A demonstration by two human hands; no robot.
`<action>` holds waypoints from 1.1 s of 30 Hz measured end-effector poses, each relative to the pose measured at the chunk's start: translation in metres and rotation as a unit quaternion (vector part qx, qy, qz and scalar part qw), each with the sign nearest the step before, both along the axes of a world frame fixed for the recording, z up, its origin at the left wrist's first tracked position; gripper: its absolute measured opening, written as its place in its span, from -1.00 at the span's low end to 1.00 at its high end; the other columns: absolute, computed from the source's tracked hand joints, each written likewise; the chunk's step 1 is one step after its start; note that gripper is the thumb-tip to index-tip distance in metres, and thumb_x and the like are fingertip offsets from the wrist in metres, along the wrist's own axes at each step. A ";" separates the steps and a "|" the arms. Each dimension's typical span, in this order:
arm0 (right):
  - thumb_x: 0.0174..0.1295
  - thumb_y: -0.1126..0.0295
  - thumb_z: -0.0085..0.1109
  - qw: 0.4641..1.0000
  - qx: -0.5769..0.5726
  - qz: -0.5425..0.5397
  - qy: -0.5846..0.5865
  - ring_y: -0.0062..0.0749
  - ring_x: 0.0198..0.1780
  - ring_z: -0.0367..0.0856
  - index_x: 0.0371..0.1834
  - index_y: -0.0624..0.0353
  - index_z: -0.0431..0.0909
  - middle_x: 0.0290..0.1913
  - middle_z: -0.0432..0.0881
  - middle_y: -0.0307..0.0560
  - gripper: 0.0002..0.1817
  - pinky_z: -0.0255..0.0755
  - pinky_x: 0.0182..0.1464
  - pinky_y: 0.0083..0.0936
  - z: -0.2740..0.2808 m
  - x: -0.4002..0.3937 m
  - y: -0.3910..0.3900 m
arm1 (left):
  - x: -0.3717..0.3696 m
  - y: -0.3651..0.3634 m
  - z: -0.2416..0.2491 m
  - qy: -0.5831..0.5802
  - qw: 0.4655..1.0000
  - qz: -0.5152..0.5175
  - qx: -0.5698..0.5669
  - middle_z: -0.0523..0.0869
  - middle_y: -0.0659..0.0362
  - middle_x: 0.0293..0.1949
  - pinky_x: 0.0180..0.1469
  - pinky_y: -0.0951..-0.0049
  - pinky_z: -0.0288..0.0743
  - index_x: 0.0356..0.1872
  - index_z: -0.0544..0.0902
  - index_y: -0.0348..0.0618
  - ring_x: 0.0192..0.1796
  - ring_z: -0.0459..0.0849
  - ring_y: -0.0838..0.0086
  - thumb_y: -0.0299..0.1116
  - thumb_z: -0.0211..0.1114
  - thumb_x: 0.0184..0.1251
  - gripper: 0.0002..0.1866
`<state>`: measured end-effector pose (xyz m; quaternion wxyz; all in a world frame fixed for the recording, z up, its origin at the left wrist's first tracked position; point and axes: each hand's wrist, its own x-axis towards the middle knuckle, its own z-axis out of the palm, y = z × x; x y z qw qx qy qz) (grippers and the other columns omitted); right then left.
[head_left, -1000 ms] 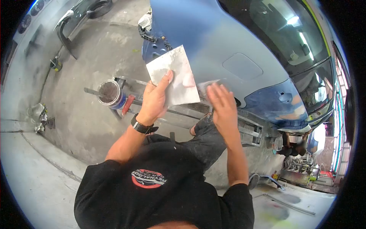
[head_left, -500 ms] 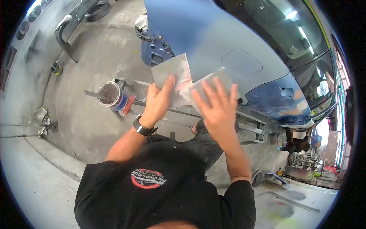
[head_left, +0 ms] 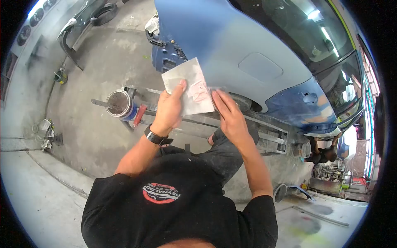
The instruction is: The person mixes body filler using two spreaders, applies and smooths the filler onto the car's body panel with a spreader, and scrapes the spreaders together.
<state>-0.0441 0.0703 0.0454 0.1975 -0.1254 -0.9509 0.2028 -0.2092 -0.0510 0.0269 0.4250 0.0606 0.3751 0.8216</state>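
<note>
My left hand (head_left: 170, 108) grips a flat grey plate (head_left: 175, 78), thumb on its top face. A smear of pink paste (head_left: 198, 90) lies on the plate's right part. At the plate's right edge, my right hand (head_left: 232, 120) holds a thin spreader, seen nearly edge-on, with its fingers pressed together along it. Beyond both hands is the blue and grey car body panel (head_left: 231, 49).
An open can (head_left: 120, 103) with a flat stick across it stands on a low metal bench (head_left: 269, 142), beside a red block (head_left: 140, 115). A tire (head_left: 104, 14) lies at the upper left. Another person (head_left: 324, 153) is far right.
My right hand has turned from spread and palm-down to edge-on, and moved slightly left and down with the spreader. More of the pink paste shows on the plate.
</note>
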 end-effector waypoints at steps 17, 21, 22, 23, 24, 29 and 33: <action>0.11 0.43 0.16 0.972 0.173 0.126 -0.097 -0.07 0.37 0.40 0.24 -0.11 0.57 0.31 0.49 -0.16 -0.47 0.21 0.40 0.15 -0.002 0.013 -0.016 | 0.000 0.005 -0.021 0.259 0.951 -0.018 -0.170 0.62 0.39 -0.46 -0.37 0.55 0.38 -0.28 0.70 -0.27 -0.39 0.46 0.75 -0.13 0.17 0.54 -0.62; 0.09 0.59 0.13 0.988 0.061 0.095 -0.106 -0.07 0.33 0.48 0.21 -0.03 0.60 0.27 0.56 -0.12 -0.45 0.23 0.41 0.06 -0.005 0.026 -0.012 | -0.018 -0.002 -0.009 0.201 0.969 0.061 -0.128 0.67 0.34 -0.27 -0.25 0.52 0.44 -0.12 0.69 -0.25 -0.27 0.55 0.72 -0.17 0.17 0.54 -0.68; 0.11 0.64 0.10 0.995 0.011 0.079 -0.061 -0.04 0.33 0.50 0.20 0.02 0.62 0.25 0.59 -0.11 -0.46 0.25 0.41 0.02 0.006 0.027 -0.007 | -0.026 0.000 -0.017 0.195 0.973 0.078 -0.098 0.66 0.27 -0.15 -0.13 0.46 0.46 -0.02 0.65 -0.25 -0.16 0.58 0.63 -0.19 0.17 0.53 -0.69; 0.13 0.69 0.07 0.997 -0.032 0.065 -0.010 -0.01 0.32 0.51 0.18 0.07 0.63 0.22 0.62 -0.10 -0.48 0.26 0.42 -0.01 0.019 0.027 -0.001 | -0.033 0.003 -0.025 0.189 0.975 0.095 -0.068 0.66 0.20 -0.02 -0.01 0.41 0.48 0.09 0.60 -0.24 -0.05 0.61 0.55 -0.21 0.18 0.52 -0.67; 0.10 0.72 0.02 0.995 -0.068 0.035 0.064 -0.03 0.32 0.52 0.18 0.12 0.62 0.23 0.62 -0.06 -0.46 0.27 0.42 -0.04 0.032 0.026 -0.001 | -0.033 0.005 -0.036 0.151 0.985 0.075 -0.039 0.65 0.18 0.05 0.07 0.39 0.48 0.15 0.57 -0.25 0.02 0.61 0.51 -0.22 0.18 0.52 -0.65; -0.01 0.81 -0.14 0.970 -0.135 0.005 0.202 -0.09 0.39 0.47 0.30 0.30 0.50 0.34 0.51 0.15 -0.31 0.27 0.45 -0.27 0.034 0.007 -0.028 | 0.006 0.013 -0.016 0.020 1.000 0.002 0.018 0.64 0.18 0.08 0.13 0.39 0.49 0.19 0.54 -0.27 0.09 0.61 0.46 -0.30 0.19 0.53 -0.66; 0.02 0.77 -0.15 0.993 -0.097 0.003 0.071 -0.04 0.41 0.42 0.38 0.26 0.43 0.41 0.42 0.14 -0.27 0.27 0.44 -0.34 -0.027 0.022 -0.007 | 0.006 0.006 -0.005 0.017 0.999 -0.023 0.038 0.67 0.15 0.07 0.06 0.31 0.60 0.19 0.52 -0.24 0.06 0.68 0.39 -0.28 0.18 0.53 -0.66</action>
